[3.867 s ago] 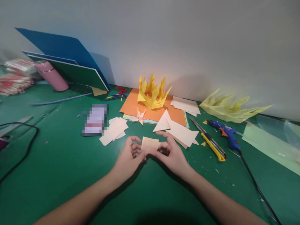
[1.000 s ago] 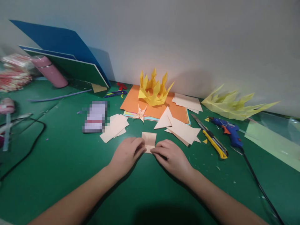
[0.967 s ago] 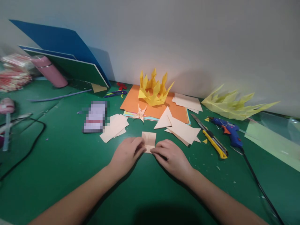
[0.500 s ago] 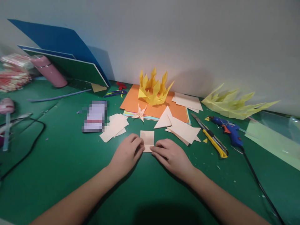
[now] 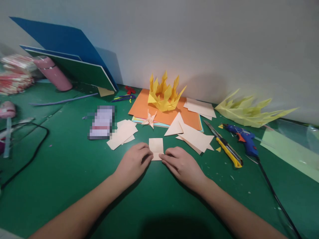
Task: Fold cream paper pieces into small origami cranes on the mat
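A small pale pink sheet of paper [image 5: 156, 145] lies on the green table with its near edge folded over. My left hand [image 5: 136, 159] pinches the fold at its left end, fingers closed. At the right end, the fingertips of my right hand [image 5: 183, 162] press together on the same fold. Loose pale paper pieces [image 5: 124, 132] lie beyond my left hand, and more paper pieces [image 5: 195, 136] beyond my right. A folded paper triangle [image 5: 174, 125] rests beside the latter. Farther back is a small folded paper flower [image 5: 149, 119].
A yellow paper crown [image 5: 164, 101] stands on orange sheets [image 5: 139, 103]. To the right lie a yellow utility knife [image 5: 228, 151], blade out, a blue glue gun [image 5: 245, 139] with a cord, and a pale yellow folded crown [image 5: 251, 111]. Leftward are a blurred phone [image 5: 101, 122] and a pink bottle [image 5: 53, 73].
Both hands stay at the fold of the small paper, with hardly any movement. The whole view has shifted very slightly.
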A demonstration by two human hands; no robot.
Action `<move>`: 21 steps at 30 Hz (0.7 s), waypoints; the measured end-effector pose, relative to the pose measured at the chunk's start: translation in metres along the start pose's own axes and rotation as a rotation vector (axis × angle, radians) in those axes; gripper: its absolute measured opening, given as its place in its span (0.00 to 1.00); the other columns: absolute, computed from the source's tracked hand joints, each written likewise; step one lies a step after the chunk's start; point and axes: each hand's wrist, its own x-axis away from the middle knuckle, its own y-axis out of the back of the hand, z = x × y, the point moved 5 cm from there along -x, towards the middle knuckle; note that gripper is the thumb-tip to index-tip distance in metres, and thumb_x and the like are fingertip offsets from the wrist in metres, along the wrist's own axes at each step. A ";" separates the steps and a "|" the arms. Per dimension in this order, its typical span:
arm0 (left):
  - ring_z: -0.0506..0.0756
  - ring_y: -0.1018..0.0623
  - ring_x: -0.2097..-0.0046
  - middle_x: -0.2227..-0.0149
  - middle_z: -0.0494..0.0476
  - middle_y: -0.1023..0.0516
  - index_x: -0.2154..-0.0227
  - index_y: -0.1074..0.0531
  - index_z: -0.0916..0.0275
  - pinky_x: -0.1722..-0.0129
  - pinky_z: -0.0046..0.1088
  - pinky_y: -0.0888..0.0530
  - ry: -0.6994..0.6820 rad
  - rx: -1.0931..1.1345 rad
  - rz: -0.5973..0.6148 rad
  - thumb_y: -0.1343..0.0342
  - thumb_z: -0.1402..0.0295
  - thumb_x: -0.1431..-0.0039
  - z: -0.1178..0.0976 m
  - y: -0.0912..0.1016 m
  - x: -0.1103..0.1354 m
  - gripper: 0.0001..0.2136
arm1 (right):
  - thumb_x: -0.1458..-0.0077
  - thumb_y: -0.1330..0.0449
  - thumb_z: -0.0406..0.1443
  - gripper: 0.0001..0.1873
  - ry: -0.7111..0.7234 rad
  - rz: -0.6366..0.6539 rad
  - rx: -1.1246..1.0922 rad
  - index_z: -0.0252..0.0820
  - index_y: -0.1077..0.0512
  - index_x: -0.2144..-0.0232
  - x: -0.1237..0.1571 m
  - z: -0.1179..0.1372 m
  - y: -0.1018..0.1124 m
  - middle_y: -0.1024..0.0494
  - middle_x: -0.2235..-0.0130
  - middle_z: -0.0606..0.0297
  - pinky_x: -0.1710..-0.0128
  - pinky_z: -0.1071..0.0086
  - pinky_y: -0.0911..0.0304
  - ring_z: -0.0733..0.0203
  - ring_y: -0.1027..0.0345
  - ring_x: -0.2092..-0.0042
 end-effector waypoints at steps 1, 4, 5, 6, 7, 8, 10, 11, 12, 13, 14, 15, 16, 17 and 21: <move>0.53 0.26 0.65 0.69 0.54 0.27 0.73 0.27 0.63 0.65 0.31 0.28 0.004 -0.003 0.002 0.51 0.73 0.41 0.000 0.000 0.000 0.09 | 0.38 0.51 0.34 0.14 0.002 0.003 0.006 0.35 0.26 0.60 0.000 0.000 0.000 0.26 0.67 0.56 0.66 0.66 0.39 0.57 0.37 0.66; 0.53 0.26 0.65 0.68 0.55 0.26 0.73 0.27 0.63 0.64 0.31 0.28 0.020 -0.007 0.003 0.50 0.73 0.42 0.001 0.001 0.000 0.08 | 0.38 0.51 0.33 0.14 0.010 0.016 0.020 0.35 0.26 0.59 0.000 0.000 0.000 0.25 0.67 0.56 0.66 0.66 0.38 0.57 0.37 0.66; 0.53 0.25 0.65 0.67 0.55 0.26 0.73 0.27 0.63 0.63 0.31 0.28 0.025 -0.006 0.004 0.50 0.73 0.42 0.001 0.001 0.000 0.08 | 0.38 0.51 0.33 0.14 0.012 0.021 0.022 0.35 0.26 0.59 -0.001 0.000 0.000 0.25 0.67 0.56 0.66 0.66 0.38 0.57 0.37 0.66; 0.53 0.25 0.64 0.67 0.55 0.25 0.73 0.27 0.63 0.63 0.31 0.28 0.026 -0.004 0.005 0.50 0.73 0.42 0.001 0.001 0.000 0.08 | 0.38 0.51 0.33 0.14 0.014 0.025 0.026 0.35 0.27 0.59 -0.001 0.000 0.000 0.25 0.67 0.56 0.67 0.66 0.38 0.57 0.37 0.66; 0.53 0.25 0.64 0.67 0.55 0.25 0.74 0.27 0.63 0.63 0.31 0.28 0.025 -0.002 0.005 0.50 0.73 0.42 0.001 0.001 0.000 0.08 | 0.38 0.51 0.33 0.14 0.016 0.027 0.030 0.35 0.27 0.58 -0.001 0.000 0.000 0.25 0.67 0.56 0.67 0.66 0.38 0.57 0.37 0.66; 0.53 0.25 0.64 0.67 0.55 0.25 0.74 0.27 0.63 0.64 0.30 0.28 0.022 0.000 0.005 0.50 0.73 0.42 0.001 0.002 0.000 0.09 | 0.38 0.51 0.33 0.14 0.017 0.029 0.035 0.35 0.27 0.58 -0.001 0.001 0.000 0.25 0.67 0.56 0.67 0.66 0.38 0.57 0.37 0.66; 0.53 0.25 0.65 0.67 0.55 0.25 0.74 0.27 0.63 0.64 0.31 0.28 0.017 0.004 0.004 0.50 0.73 0.42 0.001 0.002 0.000 0.09 | 0.38 0.51 0.33 0.14 0.021 0.033 0.043 0.35 0.27 0.58 -0.001 0.001 0.000 0.25 0.67 0.56 0.67 0.66 0.38 0.57 0.37 0.67; 0.53 0.25 0.65 0.67 0.54 0.25 0.74 0.28 0.63 0.64 0.31 0.28 0.017 0.006 0.003 0.51 0.73 0.42 0.000 0.002 0.000 0.09 | 0.38 0.51 0.33 0.14 0.022 0.034 0.046 0.35 0.27 0.59 -0.001 0.002 0.000 0.25 0.67 0.56 0.67 0.66 0.38 0.57 0.37 0.67; 0.53 0.25 0.65 0.68 0.54 0.25 0.73 0.28 0.62 0.64 0.31 0.28 0.019 0.010 0.006 0.51 0.73 0.41 0.000 0.002 0.000 0.09 | 0.38 0.51 0.33 0.14 0.021 0.035 0.049 0.35 0.27 0.59 -0.002 0.002 0.000 0.25 0.67 0.56 0.67 0.66 0.38 0.57 0.37 0.67; 0.53 0.25 0.65 0.68 0.54 0.25 0.73 0.28 0.62 0.64 0.31 0.28 0.025 0.014 0.009 0.51 0.73 0.41 0.000 0.003 0.000 0.08 | 0.38 0.51 0.33 0.14 0.018 0.038 0.051 0.35 0.27 0.59 -0.002 0.002 -0.001 0.25 0.67 0.56 0.67 0.66 0.38 0.57 0.37 0.66; 0.53 0.26 0.65 0.68 0.54 0.26 0.73 0.28 0.62 0.64 0.31 0.28 0.032 0.018 0.011 0.51 0.73 0.42 0.000 0.003 -0.001 0.08 | 0.38 0.51 0.33 0.14 0.016 0.039 0.052 0.35 0.27 0.59 -0.002 0.002 -0.001 0.25 0.67 0.56 0.67 0.66 0.38 0.57 0.37 0.66; 0.53 0.26 0.65 0.69 0.54 0.26 0.73 0.29 0.62 0.64 0.31 0.28 0.038 0.022 0.013 0.51 0.74 0.42 0.000 0.003 -0.001 0.08 | 0.38 0.51 0.33 0.14 0.014 0.039 0.052 0.35 0.26 0.59 -0.002 0.002 -0.001 0.25 0.67 0.56 0.67 0.66 0.38 0.57 0.37 0.66; 0.53 0.26 0.65 0.69 0.53 0.26 0.72 0.29 0.62 0.64 0.31 0.28 0.042 0.026 0.016 0.51 0.74 0.42 0.000 0.003 -0.001 0.07 | 0.38 0.51 0.33 0.14 0.013 0.039 0.051 0.35 0.27 0.58 -0.002 0.001 -0.001 0.26 0.67 0.56 0.67 0.66 0.38 0.57 0.37 0.66; 0.53 0.26 0.65 0.69 0.53 0.26 0.72 0.29 0.62 0.64 0.31 0.28 0.044 0.028 0.019 0.51 0.74 0.42 0.000 0.003 -0.001 0.07 | 0.38 0.51 0.33 0.14 0.013 0.040 0.048 0.35 0.27 0.58 -0.001 0.001 -0.001 0.26 0.67 0.56 0.67 0.65 0.38 0.57 0.37 0.66; 0.53 0.26 0.65 0.67 0.54 0.27 0.72 0.27 0.62 0.64 0.31 0.28 0.051 0.027 0.039 0.51 0.74 0.42 0.001 0.001 -0.001 0.08 | 0.38 0.51 0.33 0.14 0.007 0.050 0.033 0.35 0.27 0.57 -0.001 0.001 -0.001 0.26 0.67 0.56 0.66 0.65 0.38 0.57 0.38 0.66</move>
